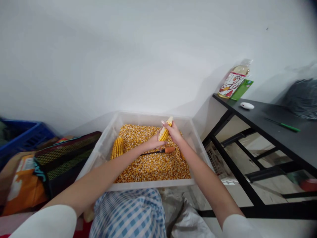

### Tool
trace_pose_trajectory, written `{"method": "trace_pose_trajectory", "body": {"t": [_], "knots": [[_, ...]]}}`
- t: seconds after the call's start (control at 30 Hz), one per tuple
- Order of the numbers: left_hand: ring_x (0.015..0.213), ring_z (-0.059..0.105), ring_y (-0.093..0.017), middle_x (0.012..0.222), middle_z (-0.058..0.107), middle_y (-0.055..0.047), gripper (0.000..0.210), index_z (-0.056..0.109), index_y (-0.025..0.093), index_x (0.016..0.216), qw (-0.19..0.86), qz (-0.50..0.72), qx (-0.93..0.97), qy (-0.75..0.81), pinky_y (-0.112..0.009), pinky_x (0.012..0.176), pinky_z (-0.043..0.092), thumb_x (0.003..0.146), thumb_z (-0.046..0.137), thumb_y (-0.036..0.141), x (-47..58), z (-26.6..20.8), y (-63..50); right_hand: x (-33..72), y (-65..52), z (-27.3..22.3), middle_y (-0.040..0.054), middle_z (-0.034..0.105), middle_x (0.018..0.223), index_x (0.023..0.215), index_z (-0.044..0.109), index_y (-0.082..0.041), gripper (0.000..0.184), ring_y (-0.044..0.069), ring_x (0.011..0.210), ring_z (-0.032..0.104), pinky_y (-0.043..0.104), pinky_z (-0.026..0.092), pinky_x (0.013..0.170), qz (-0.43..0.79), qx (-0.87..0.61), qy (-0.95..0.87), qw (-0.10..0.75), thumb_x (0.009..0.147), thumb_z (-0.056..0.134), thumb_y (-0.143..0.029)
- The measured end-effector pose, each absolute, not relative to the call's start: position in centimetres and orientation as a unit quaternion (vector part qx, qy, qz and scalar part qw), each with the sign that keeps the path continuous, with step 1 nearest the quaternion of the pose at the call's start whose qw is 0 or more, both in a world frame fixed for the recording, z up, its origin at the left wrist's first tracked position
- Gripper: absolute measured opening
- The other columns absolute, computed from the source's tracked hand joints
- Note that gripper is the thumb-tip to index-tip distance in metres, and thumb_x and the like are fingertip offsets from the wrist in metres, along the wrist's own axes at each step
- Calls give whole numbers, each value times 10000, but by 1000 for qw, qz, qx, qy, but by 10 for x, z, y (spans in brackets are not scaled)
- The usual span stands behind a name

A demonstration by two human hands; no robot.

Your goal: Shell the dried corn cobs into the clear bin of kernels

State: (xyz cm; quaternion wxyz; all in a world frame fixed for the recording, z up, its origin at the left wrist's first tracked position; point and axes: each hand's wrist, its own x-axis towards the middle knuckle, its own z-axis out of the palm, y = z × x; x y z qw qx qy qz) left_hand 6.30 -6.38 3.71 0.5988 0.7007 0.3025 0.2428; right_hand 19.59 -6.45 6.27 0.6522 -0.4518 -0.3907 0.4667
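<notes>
Both my hands hold one corn cob (165,131) over a clear plastic bin (104,145) filled with loose yellow kernels (153,165). My left hand (155,141) grips the cob's lower end. My right hand (174,132) wraps its upper part, where some kernels are stripped off. A screwdriver with an orange handle (168,150) lies on the kernels just below my hands. Another full cob (117,147) rests against the bin's left wall.
A black table (277,125) stands at the right with a bottle (232,81), a white mouse (247,105) and a green pen (284,125). A dark mesh bag (64,155) and a blue crate (22,138) sit at the left. My checked-cloth knee (128,211) is below the bin.
</notes>
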Motion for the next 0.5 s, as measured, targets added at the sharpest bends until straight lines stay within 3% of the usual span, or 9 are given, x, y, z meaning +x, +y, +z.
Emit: {"method": "trace_pose_trajectory", "body": {"t": [0.17, 0.5], "knots": [[458, 542, -110, 640, 584, 12, 383, 457, 180, 965, 621, 234, 683, 305, -187, 371, 346, 665, 655, 314, 57, 35, -60, 203, -62, 65, -33, 644, 728, 922, 514, -232, 339, 153, 659, 619, 267, 494, 594, 593, -373, -364, 614, 682, 663, -419], [462, 563, -119, 693, 610, -7, 460, 452, 158, 1047, 608, 187, 703, 316, -186, 361, 340, 672, 640, 348, 60, 43, -63, 198, -54, 49, -62, 604, 665, 888, 489, -212, 368, 91, 588, 580, 194, 466, 574, 471, -489, -353, 644, 669, 668, -447]]}}
